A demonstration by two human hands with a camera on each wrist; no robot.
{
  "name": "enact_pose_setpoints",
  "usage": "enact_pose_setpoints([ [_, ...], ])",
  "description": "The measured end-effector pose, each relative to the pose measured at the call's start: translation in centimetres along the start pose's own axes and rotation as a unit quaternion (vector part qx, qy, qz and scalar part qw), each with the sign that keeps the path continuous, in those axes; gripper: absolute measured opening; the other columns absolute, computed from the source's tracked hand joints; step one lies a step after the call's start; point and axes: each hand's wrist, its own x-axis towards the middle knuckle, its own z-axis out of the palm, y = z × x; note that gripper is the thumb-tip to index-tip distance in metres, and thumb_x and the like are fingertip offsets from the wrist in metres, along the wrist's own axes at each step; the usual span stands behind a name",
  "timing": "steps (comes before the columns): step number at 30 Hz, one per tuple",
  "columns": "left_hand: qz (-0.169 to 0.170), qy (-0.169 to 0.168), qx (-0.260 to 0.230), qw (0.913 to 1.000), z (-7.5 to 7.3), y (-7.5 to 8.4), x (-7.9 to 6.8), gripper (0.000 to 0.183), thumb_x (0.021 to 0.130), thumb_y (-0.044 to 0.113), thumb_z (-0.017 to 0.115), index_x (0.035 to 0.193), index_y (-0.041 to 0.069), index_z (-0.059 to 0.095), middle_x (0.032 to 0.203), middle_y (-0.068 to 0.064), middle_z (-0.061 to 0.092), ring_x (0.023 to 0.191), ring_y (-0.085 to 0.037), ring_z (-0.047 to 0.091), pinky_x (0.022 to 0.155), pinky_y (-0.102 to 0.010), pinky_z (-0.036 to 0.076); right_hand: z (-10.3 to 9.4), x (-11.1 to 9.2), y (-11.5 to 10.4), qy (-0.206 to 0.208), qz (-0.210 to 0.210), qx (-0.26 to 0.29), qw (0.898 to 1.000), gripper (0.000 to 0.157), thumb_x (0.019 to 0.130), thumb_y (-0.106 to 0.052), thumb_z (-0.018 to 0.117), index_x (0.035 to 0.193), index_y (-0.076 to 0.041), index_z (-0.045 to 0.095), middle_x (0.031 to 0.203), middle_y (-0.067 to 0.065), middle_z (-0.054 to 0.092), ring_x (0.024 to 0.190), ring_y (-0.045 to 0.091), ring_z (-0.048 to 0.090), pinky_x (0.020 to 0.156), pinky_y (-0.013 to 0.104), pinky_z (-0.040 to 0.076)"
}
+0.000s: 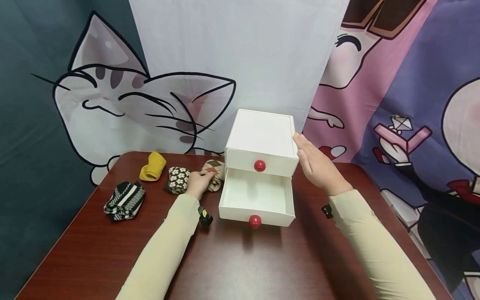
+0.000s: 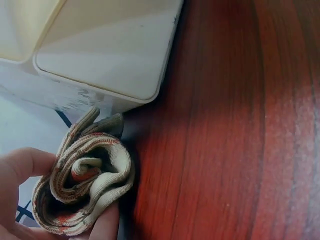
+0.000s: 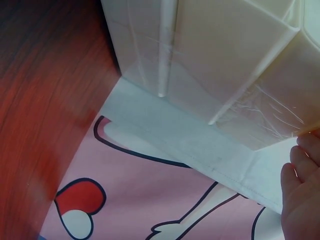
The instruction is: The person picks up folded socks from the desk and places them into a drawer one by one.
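A small white drawer box with two red knobs stands near the back of the table. Its upper drawer is closed, while the lower drawer is pulled out and bare inside. Left of the box, my left hand grips a rolled argyle sock bundle between thumb and fingers. The left wrist view shows the roll end-on, beige with red trim, close by the box's side. My right hand rests with straight fingers against the box's right side; its fingertips show at the wall's edge.
Further left on the brown table lie a black floral sock roll, a yellow sock roll and a black-and-white striped sock bundle. A cartoon-printed cloth hangs right behind the table.
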Motion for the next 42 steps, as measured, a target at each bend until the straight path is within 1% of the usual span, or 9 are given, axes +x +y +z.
enact_pose_setpoints([
  [4, 0.000, 0.007, -0.035, 0.9993, -0.3, 0.4, -0.1, 0.038, 0.092, 0.031, 0.068, 0.107, -0.004, 0.065, 0.114, -0.019, 0.060, 0.101, -0.027, 0.054, 0.087, -0.036, 0.047, -0.2, 0.0, 0.0, -0.001, -0.001, -0.001, 1.000, 0.053, 0.112, -0.026, 0.030, 0.158, 0.000, 0.028, 0.164, 0.015, 0.028, 0.152, 0.034, 0.022, 0.124, 0.041, 0.016],
  [8, 0.004, 0.009, -0.060, 0.9982, -0.9, 0.9, -0.5, 0.043, 0.092, 0.031, 0.067, 0.117, -0.004, 0.064, 0.116, -0.017, 0.058, 0.103, -0.025, 0.053, 0.087, -0.034, 0.046, -0.4, 0.0, 0.0, 0.000, -0.001, -0.001, 1.000, 0.052, 0.112, -0.025, 0.030, 0.158, 0.000, 0.028, 0.164, 0.016, 0.028, 0.152, 0.035, 0.022, 0.124, 0.042, 0.016],
  [12, -0.006, -0.004, -0.097, 0.9953, -1.5, 1.5, -1.2, 0.047, 0.095, 0.031, 0.067, 0.125, -0.004, 0.059, 0.117, -0.014, 0.055, 0.099, -0.022, 0.052, 0.081, -0.030, 0.046, -0.5, 0.0, 0.0, 0.001, 0.000, -0.003, 1.000, 0.052, 0.112, -0.025, 0.030, 0.157, 0.001, 0.028, 0.164, 0.016, 0.028, 0.152, 0.035, 0.023, 0.124, 0.041, 0.016],
  [18, -0.017, -0.021, -0.144, 0.9892, -2.7, 2.1, -2.6, 0.060, 0.096, 0.034, 0.066, 0.142, -0.001, 0.050, 0.127, -0.013, 0.054, 0.094, -0.012, 0.057, 0.076, -0.023, 0.051, -0.6, 0.1, 0.1, 0.003, 0.002, -0.002, 1.000, 0.052, 0.112, -0.024, 0.030, 0.158, 0.001, 0.028, 0.164, 0.017, 0.028, 0.152, 0.036, 0.022, 0.124, 0.042, 0.017],
  [22, -0.012, -0.026, -0.159, 0.9868, -3.3, 2.2, -3.5, 0.057, 0.096, 0.034, 0.067, 0.139, -0.001, 0.052, 0.122, -0.012, 0.057, 0.083, -0.006, 0.058, 0.071, -0.019, 0.052, -0.8, 0.0, 0.1, 0.003, 0.003, -0.003, 1.000, 0.053, 0.112, -0.025, 0.029, 0.158, 0.001, 0.028, 0.164, 0.017, 0.028, 0.152, 0.034, 0.022, 0.124, 0.044, 0.018],
  [28, 0.009, -0.031, -0.181, 0.9829, -4.5, 2.6, -4.9, 0.061, 0.097, 0.034, 0.067, 0.142, -0.002, 0.047, 0.129, -0.015, 0.055, 0.091, -0.006, 0.062, 0.077, -0.018, 0.053, -1.1, 0.0, 0.0, -0.004, 0.001, -0.011, 1.000, 0.053, 0.112, -0.025, 0.029, 0.158, 0.001, 0.028, 0.164, 0.017, 0.028, 0.153, 0.034, 0.021, 0.124, 0.041, 0.015],
  [33, 0.037, -0.024, -0.204, 0.9780, -5.5, 3.0, -6.1, 0.048, 0.098, 0.027, 0.066, 0.132, -0.004, 0.051, 0.123, -0.015, 0.057, 0.085, -0.001, 0.064, 0.075, -0.017, 0.054, -1.4, 0.1, -0.1, -0.019, -0.003, -0.023, 1.000, 0.053, 0.112, -0.025, 0.031, 0.157, 0.002, 0.029, 0.162, 0.019, 0.030, 0.152, 0.035, 0.022, 0.124, 0.046, 0.016],
  [37, 0.043, -0.019, -0.215, 0.9754, -6.3, 3.2, -7.2, 0.036, 0.099, 0.023, 0.066, 0.122, -0.001, 0.052, 0.120, -0.013, 0.058, 0.082, 0.000, 0.065, 0.075, -0.017, 0.055, -1.3, 0.3, -0.1, -0.029, -0.006, -0.026, 0.999, 0.053, 0.112, -0.026, 0.032, 0.156, 0.002, 0.030, 0.162, 0.018, 0.031, 0.152, 0.035, 0.024, 0.123, 0.047, 0.017],
  [42, 0.043, -0.044, -0.227, 0.9720, -7.4, 4.0, -8.9, 0.039, 0.100, 0.024, 0.065, 0.124, 0.000, 0.048, 0.120, -0.010, 0.057, 0.085, -0.002, 0.065, 0.078, -0.018, 0.055, -1.1, 0.1, -0.1, -0.032, -0.004, -0.028, 0.999, 0.053, 0.112, -0.026, 0.032, 0.157, 0.001, 0.030, 0.162, 0.017, 0.031, 0.151, 0.034, 0.025, 0.124, 0.045, 0.016],
])
